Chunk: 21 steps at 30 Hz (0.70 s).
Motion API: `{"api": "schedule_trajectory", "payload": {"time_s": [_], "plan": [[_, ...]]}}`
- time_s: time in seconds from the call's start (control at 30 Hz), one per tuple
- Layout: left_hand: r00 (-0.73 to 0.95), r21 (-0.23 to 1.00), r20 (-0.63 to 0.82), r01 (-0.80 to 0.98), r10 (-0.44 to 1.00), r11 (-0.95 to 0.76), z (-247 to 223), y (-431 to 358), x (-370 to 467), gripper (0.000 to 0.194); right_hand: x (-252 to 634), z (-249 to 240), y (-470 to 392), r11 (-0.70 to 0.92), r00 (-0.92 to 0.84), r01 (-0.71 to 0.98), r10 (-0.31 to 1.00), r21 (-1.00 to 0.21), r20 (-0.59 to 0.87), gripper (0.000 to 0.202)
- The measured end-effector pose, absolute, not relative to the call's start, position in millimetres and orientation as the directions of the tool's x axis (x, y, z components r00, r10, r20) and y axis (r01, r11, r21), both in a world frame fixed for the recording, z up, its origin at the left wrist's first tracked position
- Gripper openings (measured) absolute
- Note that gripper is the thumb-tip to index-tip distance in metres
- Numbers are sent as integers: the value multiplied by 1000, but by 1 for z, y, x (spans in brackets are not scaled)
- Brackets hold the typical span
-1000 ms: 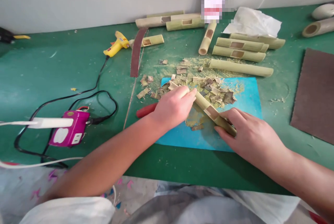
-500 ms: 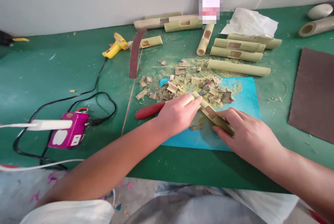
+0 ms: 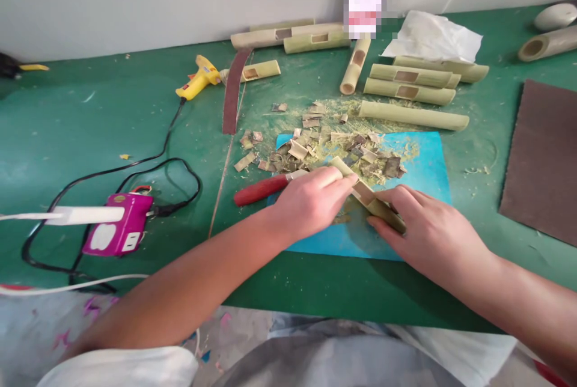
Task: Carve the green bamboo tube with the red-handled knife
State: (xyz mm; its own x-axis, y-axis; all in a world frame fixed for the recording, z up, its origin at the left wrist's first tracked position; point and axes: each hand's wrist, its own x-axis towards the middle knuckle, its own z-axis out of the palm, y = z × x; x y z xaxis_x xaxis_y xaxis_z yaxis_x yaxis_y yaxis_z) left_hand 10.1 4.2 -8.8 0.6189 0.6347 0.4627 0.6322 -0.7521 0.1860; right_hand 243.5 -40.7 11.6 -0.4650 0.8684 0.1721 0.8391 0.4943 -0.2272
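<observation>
A bamboo tube [image 3: 363,193] with a rectangular opening cut in its side lies slantwise between my hands, over a blue sheet [image 3: 428,176]. My left hand [image 3: 315,198] is closed around its upper part, thumb and fingers near the opening. Round the lower end, my right hand [image 3: 421,219] grips with the thumb below and fingers above. Just left of my left hand rests a red-handled tool [image 3: 260,190], its metal part partly hidden by the hand. Bamboo chips [image 3: 297,149] and pale shavings are heaped beyond my hands.
Several notched bamboo tubes [image 3: 408,92] lie at the back, one uncut on top [image 3: 415,115]. A yellow glue gun [image 3: 198,79], a brown sandpaper strip [image 3: 233,95] and a purple power adapter [image 3: 119,225] with cables are on the left. A dark sandpaper sheet [image 3: 543,161] lies right.
My left hand has slid slightly down and right along the bamboo tube, towards its opening. More of the red-handled tool's metal part shows. My right hand has stayed nearly in place.
</observation>
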Motion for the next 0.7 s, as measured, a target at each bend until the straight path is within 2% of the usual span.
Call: {"api": "schedule_trajectory", "payload": {"time_s": [0.1, 0.23, 0.33, 0.5, 0.63, 0.7], "plan": [[583, 155, 472, 684, 661, -713, -9, 4, 10, 26, 243, 12, -40, 495, -465, 837, 868, -232, 175, 9], [609, 232, 445, 630, 656, -741, -10, 5, 10, 28, 243, 12, -40, 512, -477, 826, 858, -238, 191, 11], [560, 222, 462, 677, 687, -701, -10, 5, 11, 27, 244, 12, -40, 522, -480, 822, 850, -228, 216, 13], [609, 233, 451, 625, 652, -745, -9, 6, 11, 25, 244, 12, -40, 526, -482, 823, 847, -214, 226, 14], [607, 180, 465, 648, 644, -740, -7, 9, 9, 26, 244, 13, -41, 496, -459, 846, 865, -196, 204, 15], [634, 206, 444, 616, 633, -761, -6, 9, 9, 27, 244, 13, -41, 488, -454, 853, 869, -185, 199, 15]]}}
